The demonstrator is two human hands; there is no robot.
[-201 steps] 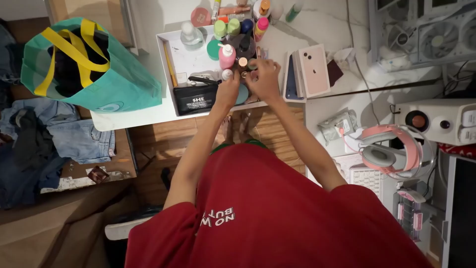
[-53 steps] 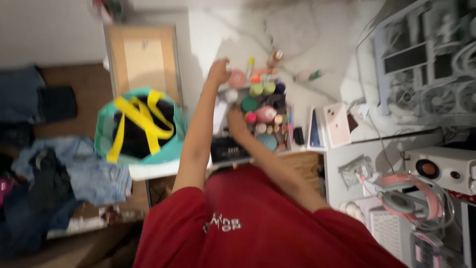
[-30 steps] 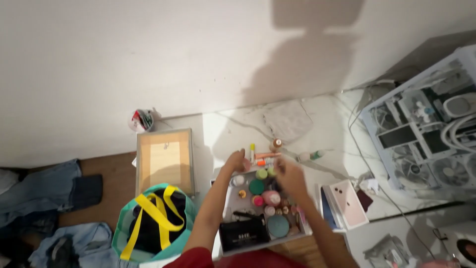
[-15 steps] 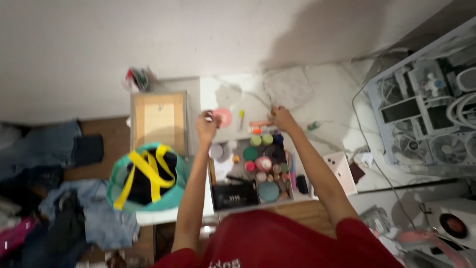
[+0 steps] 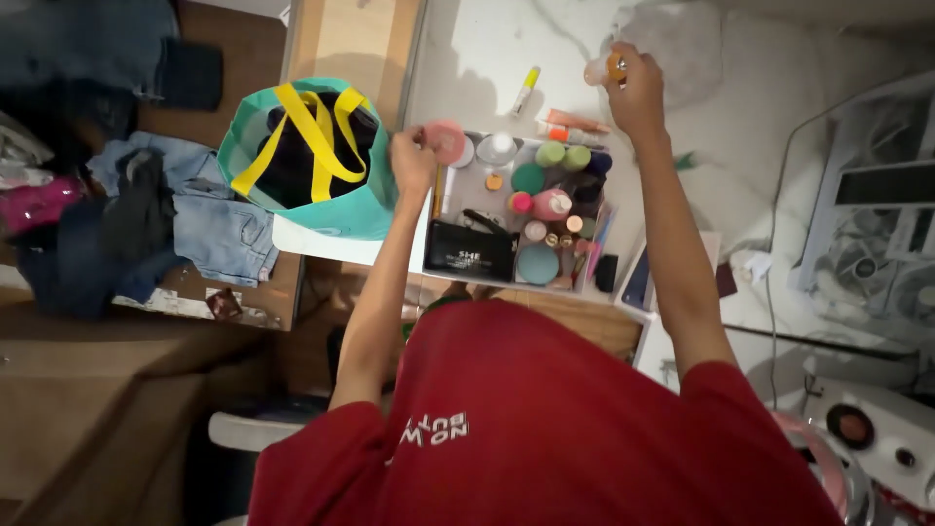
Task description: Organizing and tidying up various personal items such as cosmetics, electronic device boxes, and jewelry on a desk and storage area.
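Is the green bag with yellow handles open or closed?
Open. The green bag gapes at the top, its yellow handles lie across the mouth, and dark contents show inside.

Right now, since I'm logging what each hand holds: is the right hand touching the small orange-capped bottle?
Touching. The head view shows the right hand with its fingers closed around the small orange-capped bottle, lifted over the white marble tabletop.

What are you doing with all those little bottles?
A person in a red shirt leans over a white tray crowded with small bottles and jars. The right hand is stretched past the tray over the marble tabletop and holds a small orange-capped bottle. The left hand is at the tray's near-left corner, gripping a round pink compact, beside a teal tote bag.
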